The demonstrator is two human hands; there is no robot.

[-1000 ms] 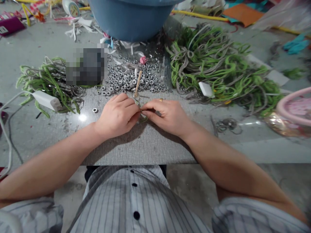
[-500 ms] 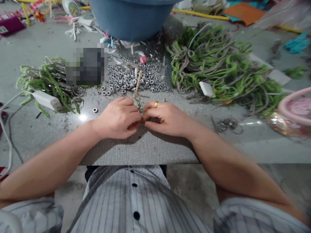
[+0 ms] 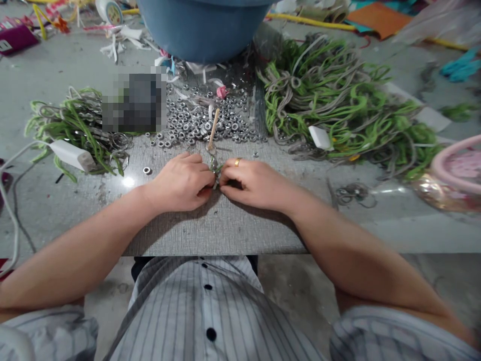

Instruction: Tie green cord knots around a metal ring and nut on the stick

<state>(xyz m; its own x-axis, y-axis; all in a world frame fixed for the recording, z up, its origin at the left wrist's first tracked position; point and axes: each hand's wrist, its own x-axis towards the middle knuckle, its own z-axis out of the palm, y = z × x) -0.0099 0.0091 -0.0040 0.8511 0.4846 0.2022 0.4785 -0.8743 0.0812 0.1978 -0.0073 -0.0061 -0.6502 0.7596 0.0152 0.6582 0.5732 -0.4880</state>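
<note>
My left hand [image 3: 184, 181] is closed in a pinch near the table's front edge. Facing it, almost touching, my right hand [image 3: 259, 184] pinches too and wears a gold ring. Between the fingertips shows a short green cord [image 3: 215, 163] with a shiny metal part; its lower end is mostly hidden by my fingers. Just beyond stands a thin wooden stick [image 3: 214, 128], leaning slightly, its foot close to the cord. Behind the stick lies a heap of small metal rings or nuts [image 3: 184, 126]. One loose metal nut [image 3: 148, 171] rests left of my left hand.
A large blue basin [image 3: 205, 30] stands at the back. Tangled green and grey cords [image 3: 338, 95] lie right; a smaller cord bundle with metal clasps [image 3: 78, 120] lies left beside a white plug [image 3: 73, 154]. A pink-rimmed object [image 3: 451, 163] sits at the right edge.
My fingertips have shifted slightly and parted a little, so more of the cord and its metal part shows between them. The things around have stayed in place.
</note>
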